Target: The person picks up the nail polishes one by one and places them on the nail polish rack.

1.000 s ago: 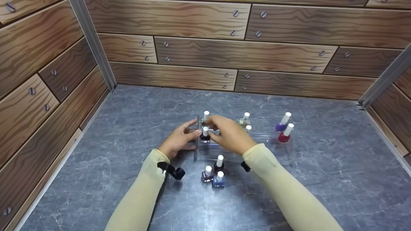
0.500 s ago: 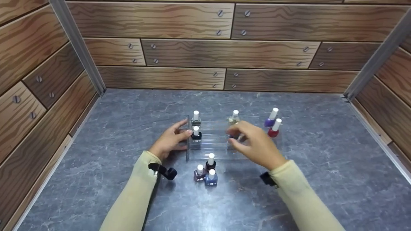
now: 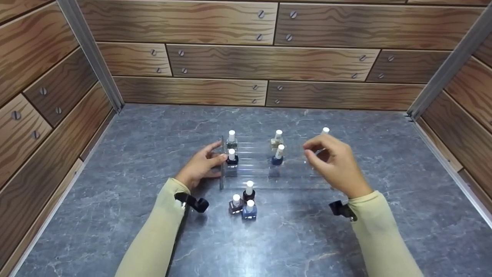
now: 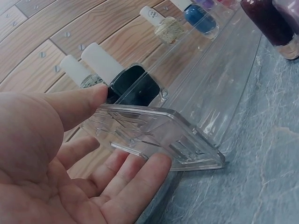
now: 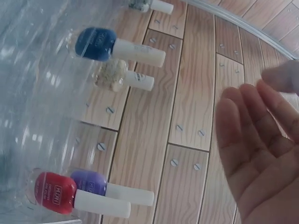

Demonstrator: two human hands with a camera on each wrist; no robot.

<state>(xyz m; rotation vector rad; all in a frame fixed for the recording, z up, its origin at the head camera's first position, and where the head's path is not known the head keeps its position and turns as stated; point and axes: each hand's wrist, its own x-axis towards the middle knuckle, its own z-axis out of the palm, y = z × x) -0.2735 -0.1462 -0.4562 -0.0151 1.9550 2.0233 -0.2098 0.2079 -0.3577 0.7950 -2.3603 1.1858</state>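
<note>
A clear stepped rack stands on the table with nail polish bottles on it. My left hand rests against its left end panel, thumb at the top edge beside the black bottle, fingers along the outer face. Behind that is a glittery bottle. Midway along, a blue bottle leans slightly in front of a pale glitter bottle. My right hand hovers over the rack's right part, fingers curved and holding nothing. It hides the red bottle and most of the purple bottle in the head view.
In front of the rack, three bottles stand close together on the grey marbled table: a dark one, a dark purple one and a blue-violet one. Wood-patterned walls enclose the back and sides.
My right hand has moved right, from the left-end bottles past the blue bottle to the rack's right part. The blue bottle, covered half a second ago, now shows. My left hand stays at the panel.
</note>
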